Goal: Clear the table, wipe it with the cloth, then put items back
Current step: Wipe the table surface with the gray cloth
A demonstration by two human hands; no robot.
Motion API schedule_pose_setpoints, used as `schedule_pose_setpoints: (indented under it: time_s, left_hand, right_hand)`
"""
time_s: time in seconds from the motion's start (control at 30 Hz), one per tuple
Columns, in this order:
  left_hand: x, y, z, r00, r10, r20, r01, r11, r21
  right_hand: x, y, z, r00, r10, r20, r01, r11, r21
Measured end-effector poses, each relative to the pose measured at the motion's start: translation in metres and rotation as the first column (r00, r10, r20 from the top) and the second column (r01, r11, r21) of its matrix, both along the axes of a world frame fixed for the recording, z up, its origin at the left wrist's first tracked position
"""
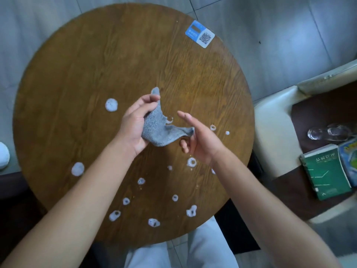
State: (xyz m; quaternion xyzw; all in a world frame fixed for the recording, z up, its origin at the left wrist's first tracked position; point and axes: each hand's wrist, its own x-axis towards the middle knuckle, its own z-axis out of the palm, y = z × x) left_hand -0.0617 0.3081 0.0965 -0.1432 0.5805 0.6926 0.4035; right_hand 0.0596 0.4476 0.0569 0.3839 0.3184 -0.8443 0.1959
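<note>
One round wooden table (81, 60) fills the view, seen from above. Two hands work over its middle with one grey cloth (161, 128) stretched between them, held clear above the top rather than lying on it.

The left hand (135, 122) sits at about 9 o'clock of the cloth, thumb and fingers curled, pinching its upper corner; the cloth's tip pokes out past the fingers toward 12 o'clock. The right hand (199, 138) is at 3 o'clock of the cloth, index finger straight and pointing toward 11 o'clock, while its lower fingers and thumb appear to nip the cloth's other corner; the contact itself is small and partly hidden.

White foam blobs (111, 104) dot the table, roughly fourteen: one at 9 o'clock of the centre, one at 8 o'clock near the left forearm, several small ones beside the right hand, and the rest strewn toward 6 o'clock.

One blue sticker (200, 33) with a square code lies flat at 1 o'clock near the rim.

Off the table, at 3 o'clock, a side surface carries one green book (326, 173), a blue-covered item (349, 161) just beside it, and glassware (328, 132), blurred, count unclear.
</note>
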Motion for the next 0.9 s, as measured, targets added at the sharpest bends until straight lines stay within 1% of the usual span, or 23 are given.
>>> schedule_pose_setpoints:
  time_s: [0.1,0.17,0.2,0.27,0.33,0.47,0.57,0.67,0.73,0.83,0.9]
  left_hand:
    - [0.019,-0.034,0.010,0.994,-0.111,0.016,0.110,0.993,0.047]
    - [0.026,-0.051,0.013,0.995,-0.096,0.018,0.094,0.991,0.093]
    - [0.029,-0.063,0.016,0.997,-0.078,0.018,0.076,0.990,0.118]
    - [0.036,-0.087,0.020,0.998,-0.061,0.016,0.058,0.990,0.127]
    - [0.044,-0.110,0.022,0.998,-0.063,0.014,0.061,0.994,0.095]
    - [0.061,-0.149,0.026,0.996,-0.091,-0.004,0.091,0.995,0.037]
    - [0.067,-0.168,0.031,0.996,-0.085,0.026,0.085,0.996,0.008]
    - [0.076,-0.174,0.039,0.987,-0.142,0.078,0.135,0.986,0.094]
    - [0.082,-0.172,0.043,0.978,-0.176,0.112,0.159,0.976,0.149]
    - [0.091,-0.156,0.044,0.966,-0.190,0.178,0.141,0.957,0.254]
    - [0.094,-0.142,0.043,0.967,-0.183,0.179,0.130,0.952,0.276]
  right_hand:
    - [0.013,-0.040,0.012,0.999,0.051,-0.010,-0.051,0.999,0.000]
    - [0.019,-0.055,0.017,0.999,0.037,0.013,-0.038,0.999,0.033]
    - [0.021,-0.067,0.019,0.999,0.035,0.031,-0.037,0.995,0.089]
    - [0.026,-0.089,0.024,0.997,0.022,0.069,-0.038,0.967,0.251]
    - [0.032,-0.110,0.032,0.998,-0.036,0.059,0.015,0.943,0.331]
    - [0.040,-0.146,0.063,0.985,-0.166,-0.050,0.173,0.927,0.333]
    - [0.046,-0.166,0.083,0.957,-0.269,-0.112,0.291,0.882,0.371]
    - [0.051,-0.170,0.100,0.929,-0.341,-0.145,0.370,0.837,0.403]
    - [0.054,-0.168,0.109,0.915,-0.366,-0.169,0.403,0.825,0.395]
    - [0.060,-0.160,0.119,0.883,-0.417,-0.214,0.468,0.819,0.333]
    - [0.065,-0.149,0.116,0.866,-0.455,-0.207,0.499,0.804,0.323]
